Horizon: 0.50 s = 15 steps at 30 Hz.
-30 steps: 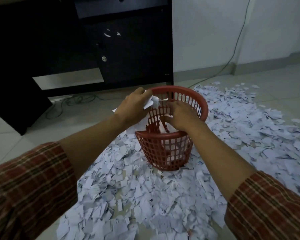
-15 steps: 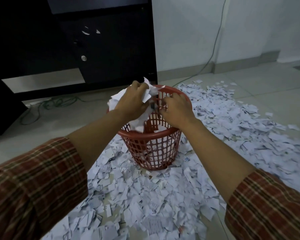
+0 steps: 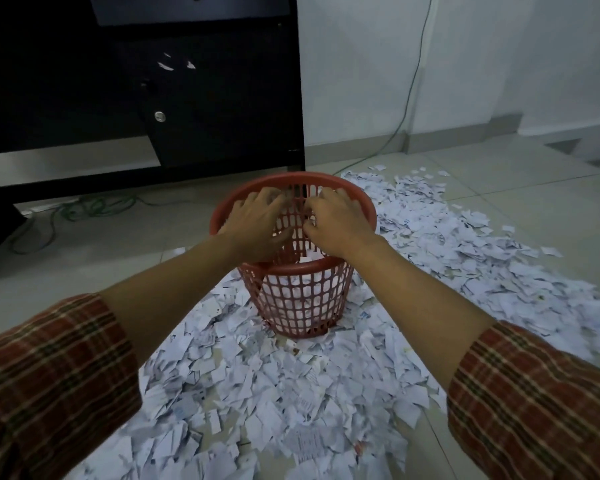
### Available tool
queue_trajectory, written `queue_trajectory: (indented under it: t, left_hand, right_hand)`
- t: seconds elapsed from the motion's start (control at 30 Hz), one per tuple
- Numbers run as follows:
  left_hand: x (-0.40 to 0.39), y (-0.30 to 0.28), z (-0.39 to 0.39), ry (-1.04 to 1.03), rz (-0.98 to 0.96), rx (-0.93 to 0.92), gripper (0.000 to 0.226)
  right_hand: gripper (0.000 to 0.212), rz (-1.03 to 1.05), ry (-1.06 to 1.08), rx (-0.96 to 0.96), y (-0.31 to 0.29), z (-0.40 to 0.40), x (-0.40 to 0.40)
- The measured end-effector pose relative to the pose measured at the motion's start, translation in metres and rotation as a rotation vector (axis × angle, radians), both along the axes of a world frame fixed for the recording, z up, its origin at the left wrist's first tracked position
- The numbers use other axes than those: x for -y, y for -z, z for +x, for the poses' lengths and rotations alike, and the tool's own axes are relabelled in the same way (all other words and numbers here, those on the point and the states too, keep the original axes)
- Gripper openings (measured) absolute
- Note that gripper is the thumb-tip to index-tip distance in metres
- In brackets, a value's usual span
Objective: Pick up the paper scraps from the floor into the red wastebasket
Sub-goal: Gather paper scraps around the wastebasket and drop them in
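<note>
We hold both hands over the mouth of the red wastebasket, which stands upright on the floor in the middle of the paper scraps. Through its lattice wall we see white scraps piled inside, filling the lower part, and a few more show just under the near rim. Our left hand hangs palm down over the left half of the opening, fingers spread and loosely bent, gripping nothing we can see. Our right hand hangs beside it over the right half, fingers likewise relaxed and apart; a small white bit shows by its thumb, but we cannot tell whether it is pinched. The two hands are close together without touching.

Scraps carpet the floor all round the basket, thickest on the near side and spreading in a wide band toward the right edge of the floor. A black cabinet stands behind the basket against the far wall, with a green cable coiled on the tiles at its foot and another cable running up the wall. Bare tiles lie to the left of the basket and along the far right corner. Our plaid sleeves frame the near edge.
</note>
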<state>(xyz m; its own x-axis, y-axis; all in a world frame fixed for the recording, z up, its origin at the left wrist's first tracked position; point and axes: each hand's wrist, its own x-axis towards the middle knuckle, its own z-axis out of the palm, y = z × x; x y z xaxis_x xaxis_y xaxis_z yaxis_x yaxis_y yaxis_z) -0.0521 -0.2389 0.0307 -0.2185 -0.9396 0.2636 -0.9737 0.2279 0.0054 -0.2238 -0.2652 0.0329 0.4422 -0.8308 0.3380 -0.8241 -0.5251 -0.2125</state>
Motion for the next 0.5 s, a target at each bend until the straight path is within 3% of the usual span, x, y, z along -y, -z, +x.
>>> queue_trajectory:
  t: [0.3,0.5]
  left_hand:
    - [-0.055,0.025,0.079,0.029,-0.117,-0.018,0.043]
    - [-0.087,0.059,0.136,-0.094,-0.023,0.049,0.041]
  right_hand:
    - [0.029,-0.217,-0.204,-0.014,0.017,0.048,-0.035]
    - [0.024,-0.348,-0.379,-0.021,0.031,0.085,-0.062]
